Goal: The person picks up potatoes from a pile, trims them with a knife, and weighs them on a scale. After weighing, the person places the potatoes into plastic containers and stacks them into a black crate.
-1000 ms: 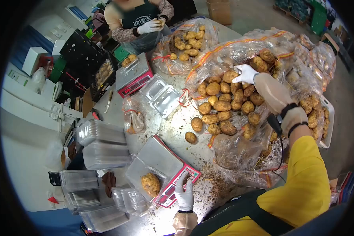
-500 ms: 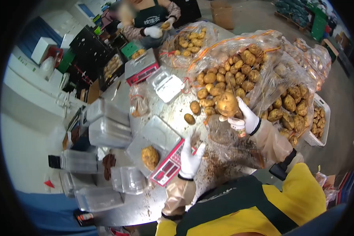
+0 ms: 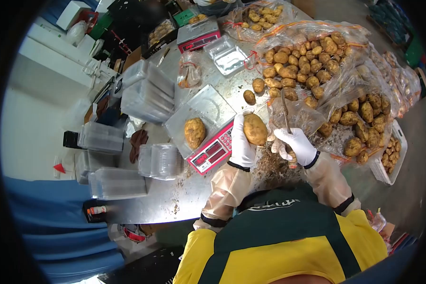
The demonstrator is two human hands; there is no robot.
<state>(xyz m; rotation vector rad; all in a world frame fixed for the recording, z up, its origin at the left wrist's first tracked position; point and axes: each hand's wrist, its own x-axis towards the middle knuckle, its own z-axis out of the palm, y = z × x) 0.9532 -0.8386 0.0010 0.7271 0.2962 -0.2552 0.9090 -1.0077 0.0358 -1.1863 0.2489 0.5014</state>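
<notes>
grey metal tbl (image 3: 151, 208) fills the mid of the room, w/ a white wall (image 3: 47, 113) on the left & a blue cloth (image 3: 66, 208) down low by it. near edge of the tbl is a shiny bent line, & the strip btwn that edge & the clear boxes (image 3: 118, 183) is mostly bare, w/ just some dirt bits on it. more room to move: a gap of tbl btwn the near scale (image 3: 213, 102) & the open clear box (image 3: 229, 57) up top. left hand (image 3: 241, 144), in a white glove, has its fingers curled on a big potato (image 3: 255, 129), just beside the right edge of the scale; can't tell how high up it is. right hand (image 3: 298, 146), gloved too, is close by, fingers wrapped round a knife (image 3: 285, 109), blade pointing away from the body; can't tell if its fingertips touch the potato. space btwn the 2 hands is tight. lumpy potato (image 3: 194, 132) sits on the scale plate, inside its edges. 2 loose potatoes (image 3: 249, 97) lie past the hands, near the potato heap (image 3: 303, 61) in its clear bag. right side is v. full, plastic & potatoes all over, & a white basket (image 3: 381, 170) w/ more potatoes is at the far right. brown rag (image 3: 138, 142) lies btwn box stacks.
</notes>
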